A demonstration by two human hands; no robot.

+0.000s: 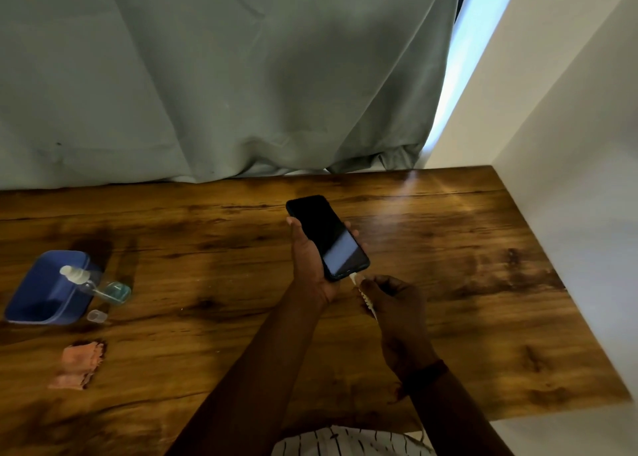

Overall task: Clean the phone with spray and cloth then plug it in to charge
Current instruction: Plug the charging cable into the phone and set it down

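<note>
A black phone [326,236] with a dark screen is held face up above the wooden table [448,265], my left hand [309,265] shut around its lower half. My right hand [390,300] pinches the white charging cable [359,284] just behind its plug, which sits at the phone's bottom edge. The cable runs back under my right hand toward my lap. A clear spray bottle [95,284] with a white nozzle lies on its side at the left. A crumpled pink cloth [81,364] rests on the table near the front left.
A blue tray [45,290] stands at the left edge beside the bottle. A small clear cap [96,316] lies in front of it. A grey curtain [207,93] hangs behind the table and a white wall [569,179] borders its right side.
</note>
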